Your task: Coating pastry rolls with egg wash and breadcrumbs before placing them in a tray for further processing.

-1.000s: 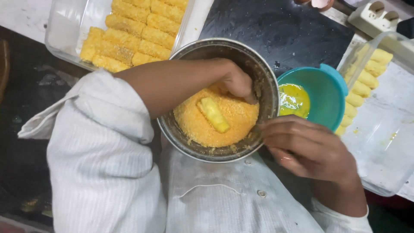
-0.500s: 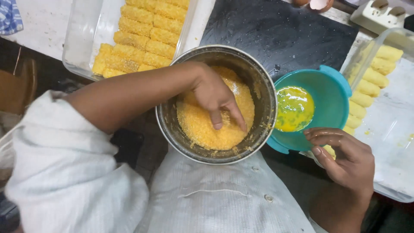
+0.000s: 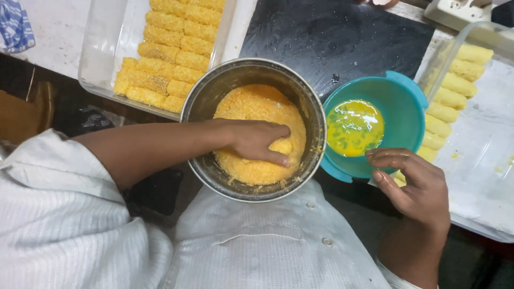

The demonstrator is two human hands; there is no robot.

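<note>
In the steel bowl (image 3: 254, 128): left hand (image 3: 256, 141) cupped shut over a crumb-coated stick (image 3: 281, 146), pressing crumbs on.
Right hand (image 3: 415, 184): grip half-open, empty, by teal egg bowl (image 3: 399, 96).
Coated sticks (image 3: 166, 69): rowed in clear tray (image 3: 101, 53), within left reach.

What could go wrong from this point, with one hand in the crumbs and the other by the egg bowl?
1. The steel bowl sits at the counter edge over the lap; the left hand pressing the roll could tip it.
2. The right hand curls by the teal bowl's rim; a nudge might spill the beaten egg.
</note>
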